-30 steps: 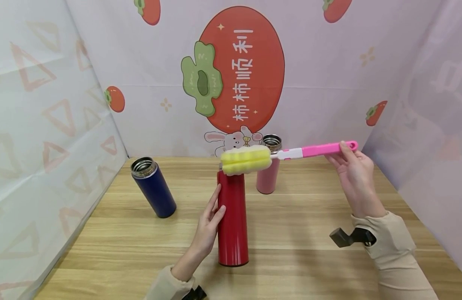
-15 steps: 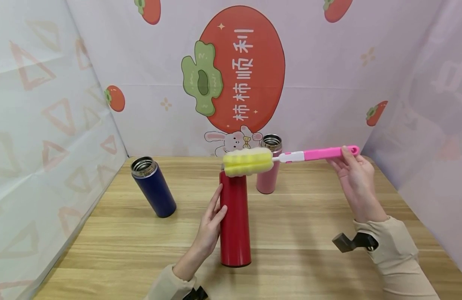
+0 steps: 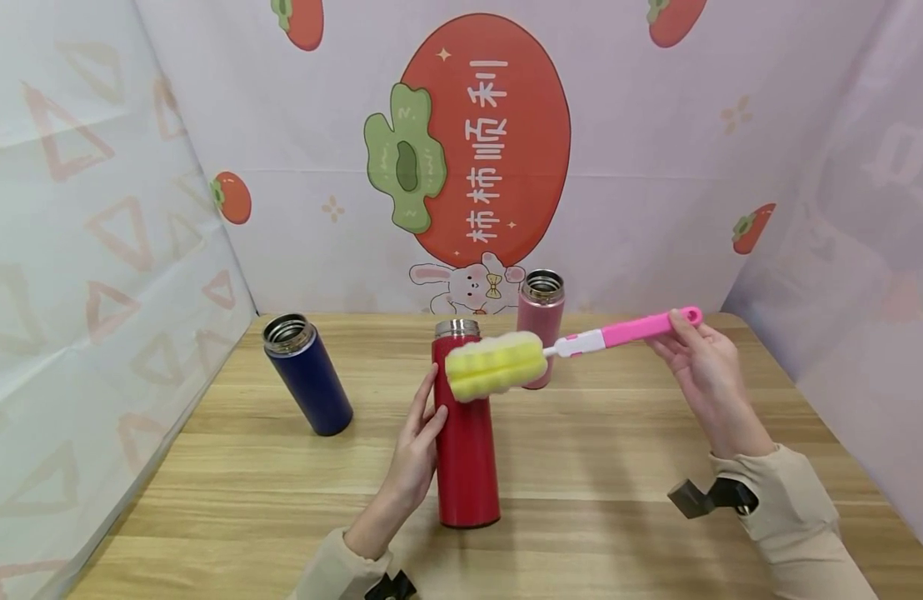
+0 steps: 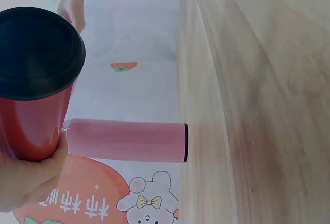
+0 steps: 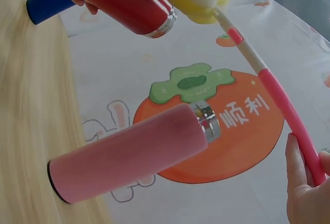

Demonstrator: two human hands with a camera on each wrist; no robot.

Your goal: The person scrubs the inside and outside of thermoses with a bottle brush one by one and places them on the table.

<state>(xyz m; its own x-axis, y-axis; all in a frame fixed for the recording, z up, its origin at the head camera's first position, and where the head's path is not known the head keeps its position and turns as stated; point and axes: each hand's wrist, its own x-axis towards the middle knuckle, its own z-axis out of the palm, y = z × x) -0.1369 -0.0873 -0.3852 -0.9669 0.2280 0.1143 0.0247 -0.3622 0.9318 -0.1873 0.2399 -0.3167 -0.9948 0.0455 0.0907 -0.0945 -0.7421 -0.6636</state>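
Red bottle (image 3: pixel 467 467) is held tilted, clear of the table (image 3: pixel 281 500), by the left hand (image 3: pixel 412 467), fingers wrapped round its side. Firm hold is advised: smooth wall could slip under side load. Brush (image 3: pixel 581 342) is pinched near its handle's end by the right hand's (image 3: pixel 705 375) fingers. Sponge (image 3: pixel 495 367) is placed in front of the red bottle's upper body, below the metal rim (image 3: pixel 457 327); contact can't be told. With the handle pinched that far back, wobble is likely; control would be improved by a grip nearer the sponge. Light, even pressure is best. Blue bottle (image 3: pixel 311 379) is set well apart, left. Pink bottle (image 3: pixel 540 315) is partly hidden behind the brush; wide swings should be avoided there.
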